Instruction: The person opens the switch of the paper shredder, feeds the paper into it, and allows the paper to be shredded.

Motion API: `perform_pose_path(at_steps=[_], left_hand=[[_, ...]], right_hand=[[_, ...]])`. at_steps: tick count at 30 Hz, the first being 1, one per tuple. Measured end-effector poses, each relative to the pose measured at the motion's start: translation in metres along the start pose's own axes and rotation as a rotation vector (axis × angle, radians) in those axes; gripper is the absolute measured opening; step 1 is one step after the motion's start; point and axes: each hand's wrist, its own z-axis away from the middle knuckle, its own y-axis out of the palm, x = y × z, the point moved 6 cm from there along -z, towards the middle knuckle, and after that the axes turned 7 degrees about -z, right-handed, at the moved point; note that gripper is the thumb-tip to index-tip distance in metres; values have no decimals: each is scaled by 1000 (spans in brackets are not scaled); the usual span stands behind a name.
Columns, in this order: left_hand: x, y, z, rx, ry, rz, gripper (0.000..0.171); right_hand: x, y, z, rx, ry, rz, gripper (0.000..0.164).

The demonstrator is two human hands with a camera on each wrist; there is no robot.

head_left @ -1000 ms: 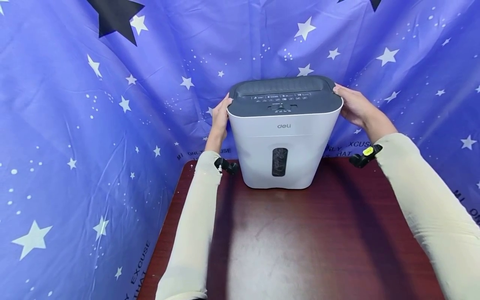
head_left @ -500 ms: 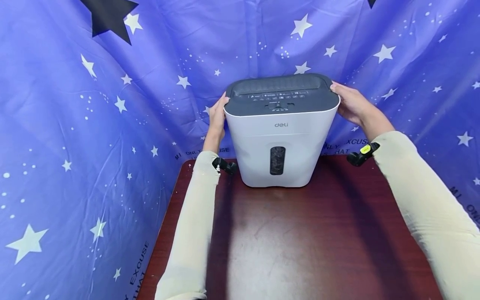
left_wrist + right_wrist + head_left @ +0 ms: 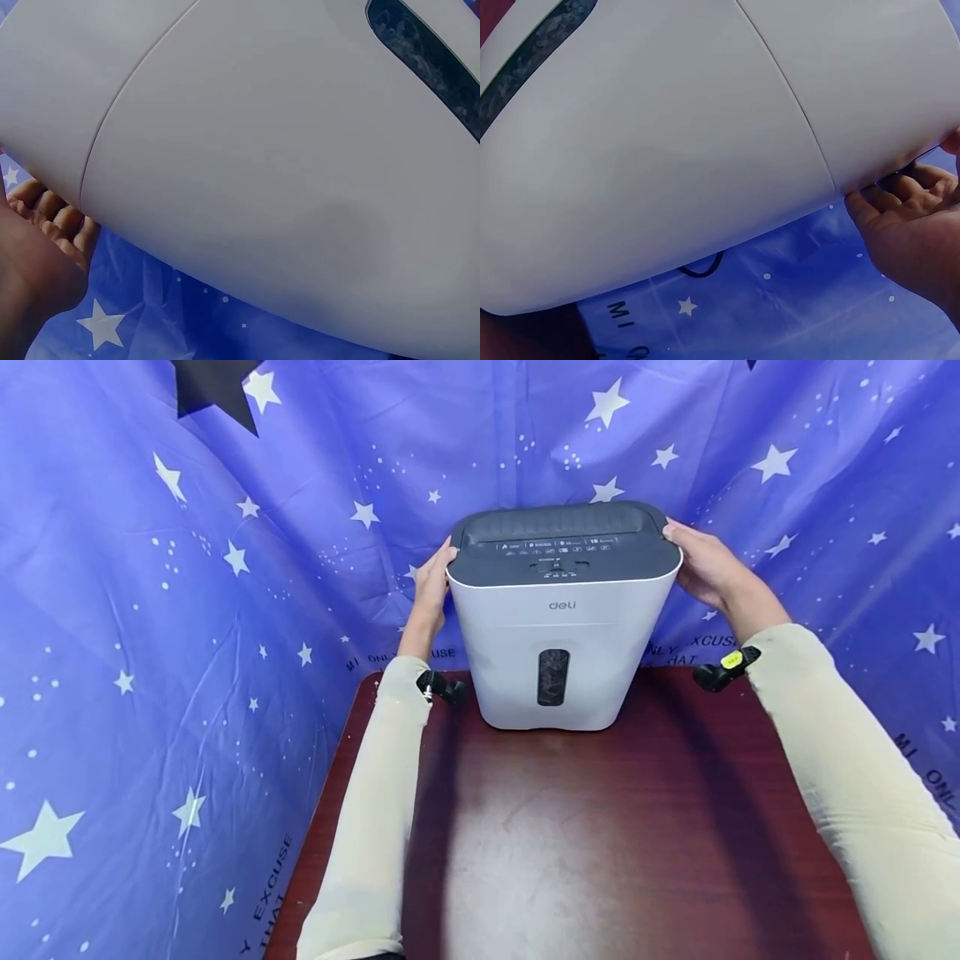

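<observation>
A paper shredder (image 3: 585,647) stands upright at the back of the table, white with a dark grey top, a "deli" label and a small dark window (image 3: 553,677) in front. My left hand (image 3: 431,583) grips its upper left side, thumb at the rim of the top. Opposite, the right hand (image 3: 708,564) holds the upper right side, with the thumb on the rim. Both wrist views show the curled fingers of the left hand (image 3: 45,247) and right hand (image 3: 915,225) reaching around toward the back of the white body, fingertips partly hidden.
The dark red wooden table (image 3: 570,843) spreads out in front of the shredder. A blue curtain (image 3: 187,610) with white stars hangs close behind it and along the left and right. Small black cameras, such as the left one (image 3: 442,687), are strapped at the wrists.
The head view has shifted slightly, so everything sits a little higher in the frame. Both hands keep their hold, and the shredder shows no clear movement on the table.
</observation>
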Motion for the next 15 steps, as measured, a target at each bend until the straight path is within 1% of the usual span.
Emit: perform_pose_path(at_steps=[4, 7, 10, 15], left_hand=[[2, -1, 4, 14, -16, -1, 50], [3, 0, 6, 20, -17, -1, 51], [2, 0, 5, 25, -16, -2, 51], [-4, 3, 2, 38, 2, 7, 50]], right_hand=[[-2, 1, 2, -7, 9, 45, 68], [-4, 2, 3, 3, 5, 64, 67], [-3, 2, 3, 7, -4, 52, 67], [0, 2, 2, 7, -17, 11, 66]])
